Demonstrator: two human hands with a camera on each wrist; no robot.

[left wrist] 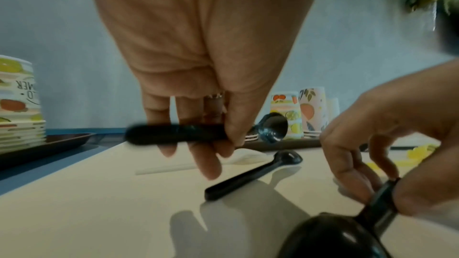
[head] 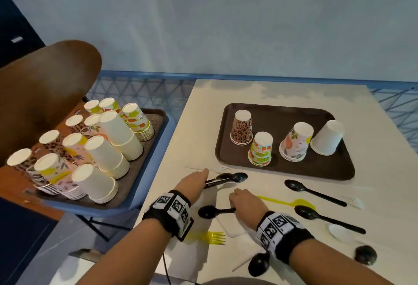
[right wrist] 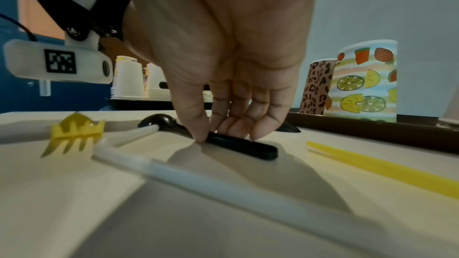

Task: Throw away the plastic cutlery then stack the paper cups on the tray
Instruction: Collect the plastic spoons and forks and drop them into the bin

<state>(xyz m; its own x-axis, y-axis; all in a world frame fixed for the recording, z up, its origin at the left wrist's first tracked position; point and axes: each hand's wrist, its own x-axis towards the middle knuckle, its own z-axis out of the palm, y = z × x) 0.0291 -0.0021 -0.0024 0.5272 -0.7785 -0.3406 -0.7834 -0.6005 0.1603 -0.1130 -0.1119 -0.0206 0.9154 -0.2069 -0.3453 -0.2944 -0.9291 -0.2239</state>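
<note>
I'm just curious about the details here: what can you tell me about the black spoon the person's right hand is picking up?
The black spoon looks like glossy moulded plastic, with an oval bowl and a long, flat, round-ended handle. It lies on the pale table, bowl toward the person's left, near a yellow fork and a white utensil handle. The right hand pinches its handle between thumb and fingertips; whether it is lifted yet is unclear.

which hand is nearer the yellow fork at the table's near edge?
Left. The left hand is ahead of the yellow fork, with its wrist almost over the fork's handle end. The right hand is off to the fork's right, pinching a black spoon.
</note>
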